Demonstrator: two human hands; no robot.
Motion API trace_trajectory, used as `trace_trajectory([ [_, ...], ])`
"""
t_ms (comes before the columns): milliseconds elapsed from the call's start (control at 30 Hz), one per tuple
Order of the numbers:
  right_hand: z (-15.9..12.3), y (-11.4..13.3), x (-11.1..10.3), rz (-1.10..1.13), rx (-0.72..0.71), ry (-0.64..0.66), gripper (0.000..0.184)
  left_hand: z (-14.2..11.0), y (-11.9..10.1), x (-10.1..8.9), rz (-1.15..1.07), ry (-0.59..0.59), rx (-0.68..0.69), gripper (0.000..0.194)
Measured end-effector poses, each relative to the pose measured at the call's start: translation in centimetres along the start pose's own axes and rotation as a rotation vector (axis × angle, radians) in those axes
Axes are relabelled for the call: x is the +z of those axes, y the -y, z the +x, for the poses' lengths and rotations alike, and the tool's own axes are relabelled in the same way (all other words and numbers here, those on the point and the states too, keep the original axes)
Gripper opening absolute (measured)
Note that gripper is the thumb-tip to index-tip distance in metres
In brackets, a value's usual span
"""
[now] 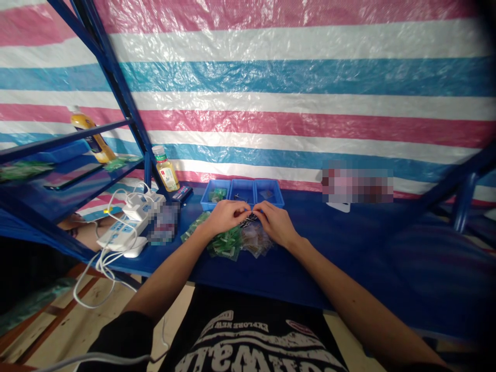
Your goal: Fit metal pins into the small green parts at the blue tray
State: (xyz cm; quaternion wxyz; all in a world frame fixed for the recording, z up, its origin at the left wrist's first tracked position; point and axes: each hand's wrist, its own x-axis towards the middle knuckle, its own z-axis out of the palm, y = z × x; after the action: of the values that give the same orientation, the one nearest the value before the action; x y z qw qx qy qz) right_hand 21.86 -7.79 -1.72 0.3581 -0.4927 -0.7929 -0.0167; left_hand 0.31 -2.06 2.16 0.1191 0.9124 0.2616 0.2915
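Note:
My left hand [227, 217] and my right hand [276, 223] meet over the blue table [341, 243], fingers curled and tips close together. Between them lie small dark metal parts [248, 220]; whether either hand grips one is hidden by the fingers. Below my left hand is a heap of green-filled plastic bags [225, 243]. Clear bags of brownish small parts [256, 241] lie just below my right hand. Just beyond my fingertips stands a blue three-compartment tray [242, 192], holding small items.
White power strips [122, 232] with tangled white cables [101, 268] lie left on the table. A juice bottle [166, 169] stands beyond them, next to a blue metal shelf rack [112, 88]. A striped tarpaulin [271, 77] hangs behind. A pixelated patch [356, 181] covers something at right.

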Motion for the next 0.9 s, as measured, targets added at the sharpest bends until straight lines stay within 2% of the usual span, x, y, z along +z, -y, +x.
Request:
trace_trajectory([
  [400, -0.02, 0.16, -0.02, 0.001, 0.000, 0.007, 0.017, -0.01, 0.12, 0.12, 0.014, 0.018, -0.002, 0.020],
  [633, -0.04, 0.07, 0.20, 0.017, 0.020, -0.014, 0.012, 0.07, 0.06, 0.07, 0.020, 0.032, -0.009, 0.022],
  [900, -0.03, 0.13, 0.23, 0.023, 0.017, 0.001, 0.018, 0.02, 0.14, 0.17, 0.023, 0.036, -0.002, 0.021],
])
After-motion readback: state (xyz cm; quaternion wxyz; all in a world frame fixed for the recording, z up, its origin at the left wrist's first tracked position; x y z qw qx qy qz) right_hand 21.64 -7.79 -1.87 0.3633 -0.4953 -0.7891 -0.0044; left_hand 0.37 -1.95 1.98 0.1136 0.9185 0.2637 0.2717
